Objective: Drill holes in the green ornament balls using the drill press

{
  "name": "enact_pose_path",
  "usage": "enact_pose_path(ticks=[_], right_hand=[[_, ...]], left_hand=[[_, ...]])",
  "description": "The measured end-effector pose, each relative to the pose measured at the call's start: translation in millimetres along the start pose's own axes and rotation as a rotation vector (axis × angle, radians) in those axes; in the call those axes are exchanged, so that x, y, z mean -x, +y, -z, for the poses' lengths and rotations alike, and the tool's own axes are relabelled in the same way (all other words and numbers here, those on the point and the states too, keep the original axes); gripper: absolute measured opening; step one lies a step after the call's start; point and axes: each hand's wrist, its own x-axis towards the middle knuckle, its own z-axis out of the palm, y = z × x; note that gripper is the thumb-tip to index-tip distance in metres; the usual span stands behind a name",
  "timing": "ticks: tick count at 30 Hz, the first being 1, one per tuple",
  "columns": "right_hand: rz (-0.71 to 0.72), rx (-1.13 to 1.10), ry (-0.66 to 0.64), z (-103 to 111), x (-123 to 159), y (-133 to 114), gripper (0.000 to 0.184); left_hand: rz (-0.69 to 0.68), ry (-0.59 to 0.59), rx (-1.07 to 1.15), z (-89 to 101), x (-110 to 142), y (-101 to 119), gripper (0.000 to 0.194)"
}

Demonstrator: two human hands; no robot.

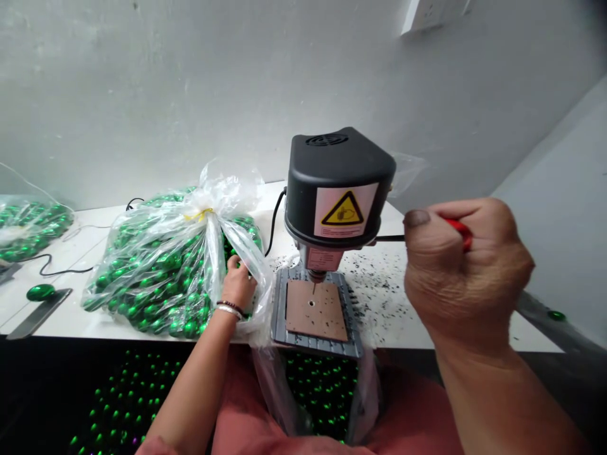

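My right hand (467,265) is closed in a fist around the red-gripped feed lever (391,238) of a small black drill press (339,183). Under the drill bit (313,289) lies a brown board (317,309) with a small hole, resting on the grey slotted base (279,316). My left hand (238,285) reaches into the side opening of a clear plastic bag (156,272) full of shiny green balls. Its fingers are curled and partly hidden by the bag and balls; what they hold cannot be made out.
Dark shavings (379,284) litter the white table (403,328) around the press. Another bag of green balls (38,227) lies far left. A loose green ball (40,292) sits by a flat metal strip (40,314). Below the table edge are more green balls (322,392) in plastic.
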Motion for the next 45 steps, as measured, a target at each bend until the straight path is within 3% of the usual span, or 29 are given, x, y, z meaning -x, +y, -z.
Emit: enact_pose_path(ticks=[2,4,6,8,10,12,15,18,22,25,32,38,45], right_hand=[[0.021,-0.007,0.008,-0.2,0.8,0.0,0.023],[0.029,-0.03,0.019,-0.7,1.5,-0.2,0.023],[0.031,-0.049,0.034,-1.3,2.1,-0.5,0.023],[0.047,-0.069,0.04,-1.6,2.6,-0.9,0.022],[0.044,-0.097,0.03,-1.6,3.3,-1.2,0.022],[0.026,-0.132,0.007,-1.2,4.1,-1.3,0.022],[0.013,-0.171,-0.012,-0.1,5.4,-0.3,0.02],[0.021,-0.201,-0.031,0.9,6.2,1.6,0.02],[0.032,-0.235,-0.039,0.9,7.0,3.9,0.022],[0.043,-0.249,-0.033,0.7,7.6,4.6,0.02],[0.044,-0.257,-0.048,2.5,7.6,4.2,0.02],[0.053,-0.266,-0.062,3.7,7.3,4.4,0.02],[0.044,-0.274,-0.076,4.9,8.0,4.3,0.02]], left_hand=[[0.111,0.14,0.099,14.7,7.7,6.1,0.039],[0.192,0.149,0.408,28.7,19.8,17.6,0.044],[0.219,0.007,0.84,38.0,34.1,32.7,0.046],[0.252,-0.219,1.183,39.9,47.0,47.4,0.039],[0.306,-0.406,1.385,34.3,55.5,58.1,0.03],[0.376,-0.474,1.46,23.8,59.1,63.9,0.028],[0.405,-0.453,1.364,7.6,57.8,66.3,0.035],[0.256,-0.414,0.968,-2.7,54.4,66.5,0.041],[0.067,-0.27,0.386,-9.4,52.7,68.1,0.044],[-0.021,-0.32,0.173,-11.6,53.1,71.7,0.039],[-0.121,-0.329,0.053,-16.0,51.7,80.0,0.043],[-0.084,-0.307,0.03,-18.7,46.0,84.2,0.037],[-0.124,-0.367,0.071,-21.9,37.1,86.4,0.039]])
